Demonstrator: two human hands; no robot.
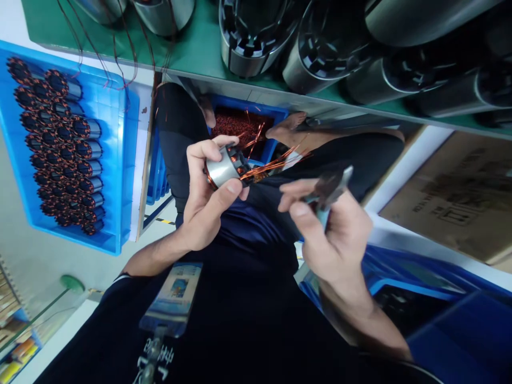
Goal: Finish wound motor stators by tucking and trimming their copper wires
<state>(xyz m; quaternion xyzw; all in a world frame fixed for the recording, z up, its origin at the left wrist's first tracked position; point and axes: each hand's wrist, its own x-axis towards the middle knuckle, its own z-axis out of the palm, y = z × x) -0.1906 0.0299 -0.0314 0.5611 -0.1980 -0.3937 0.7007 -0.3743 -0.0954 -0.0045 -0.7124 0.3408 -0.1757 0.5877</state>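
Observation:
My left hand (pixel 210 194) is wrapped round a motor stator (pixel 222 169), a short silver cylinder with a black slotted end. Long loose copper wires (pixel 276 164) stick out of that end toward the right. In my right hand (pixel 332 229) is a tool with a dark, blurred head and a light blue-green handle, which looks like wire cutters (pixel 328 189). Its bright tip points up and right, apart from the wires. Part of the handle is hidden by my fingers.
A blue tray (pixel 114 208) at the left holds rows of wound stators (pixel 64 144). Larger silver cylinders (pixel 316 64) stand along the green bench top (pixel 200 53). Below, between the feet, a blue bin (pixel 280 114) contains copper wire scraps (pixel 236 125). A cardboard box (pixel 448 186) is at the right.

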